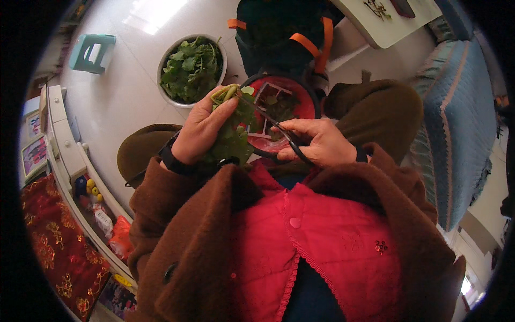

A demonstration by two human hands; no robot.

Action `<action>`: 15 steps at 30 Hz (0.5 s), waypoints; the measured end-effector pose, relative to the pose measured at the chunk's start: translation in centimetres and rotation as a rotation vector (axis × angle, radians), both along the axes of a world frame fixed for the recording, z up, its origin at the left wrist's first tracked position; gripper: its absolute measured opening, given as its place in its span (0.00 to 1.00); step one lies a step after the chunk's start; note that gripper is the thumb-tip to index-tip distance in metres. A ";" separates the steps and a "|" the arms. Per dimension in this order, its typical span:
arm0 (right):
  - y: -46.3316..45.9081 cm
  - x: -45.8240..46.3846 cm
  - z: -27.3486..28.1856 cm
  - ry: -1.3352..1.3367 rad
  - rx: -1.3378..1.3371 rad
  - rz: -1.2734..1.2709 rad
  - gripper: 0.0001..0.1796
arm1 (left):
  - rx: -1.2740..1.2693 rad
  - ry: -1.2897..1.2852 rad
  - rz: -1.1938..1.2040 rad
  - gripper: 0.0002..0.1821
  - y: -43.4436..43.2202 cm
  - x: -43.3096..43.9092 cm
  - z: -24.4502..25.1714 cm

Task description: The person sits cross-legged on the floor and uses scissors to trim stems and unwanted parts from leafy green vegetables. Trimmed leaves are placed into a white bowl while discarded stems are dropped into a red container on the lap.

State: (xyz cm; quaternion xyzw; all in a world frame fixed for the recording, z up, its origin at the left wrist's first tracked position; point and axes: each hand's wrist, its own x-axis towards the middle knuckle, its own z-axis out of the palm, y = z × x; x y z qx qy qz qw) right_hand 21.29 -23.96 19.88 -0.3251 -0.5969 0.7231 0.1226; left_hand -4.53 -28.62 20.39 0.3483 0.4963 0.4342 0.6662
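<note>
My left hand [207,124] is closed round a bunch of leafy greens [235,141], its stem ends pointing up and the leaves hanging down beside my palm. My right hand [318,141] holds a pair of scissors [277,125] by the black handles. The blades reach up and left to the stem ends; whether they are parted is hard to tell. Beneath the scissors stands a round bin with a red plastic liner [307,98], holding leaf scraps and a white frame-like piece. Beyond my left hand, a metal basin [224,60] is heaped with green leaves [191,68].
A teal plastic stool [90,52] stands at the upper left. Ahead is a dark green bag-like object [273,36] with orange straps. A pale table [386,30] bears stem scraps at the upper right. A blue quilted sofa [466,129] flanks me right, an open drawer [100,177] left.
</note>
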 end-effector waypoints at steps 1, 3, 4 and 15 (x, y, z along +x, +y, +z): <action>-0.1 0.0 -0.1 -0.004 -0.050 -0.002 0.29 | 0.006 -0.006 -0.001 0.18 -0.1 0.0 -0.1; -0.1 -0.1 -0.2 -0.010 -0.150 -0.005 0.29 | -0.007 0.003 -0.007 0.18 -0.2 0.1 -0.1; -0.2 -0.1 -0.3 -0.005 -0.148 -0.006 0.29 | -0.020 0.001 -0.010 0.18 -0.2 0.0 0.0; 0.2 -0.1 -0.3 -0.081 -0.158 0.037 0.25 | -0.045 0.004 0.004 0.15 0.0 0.4 0.5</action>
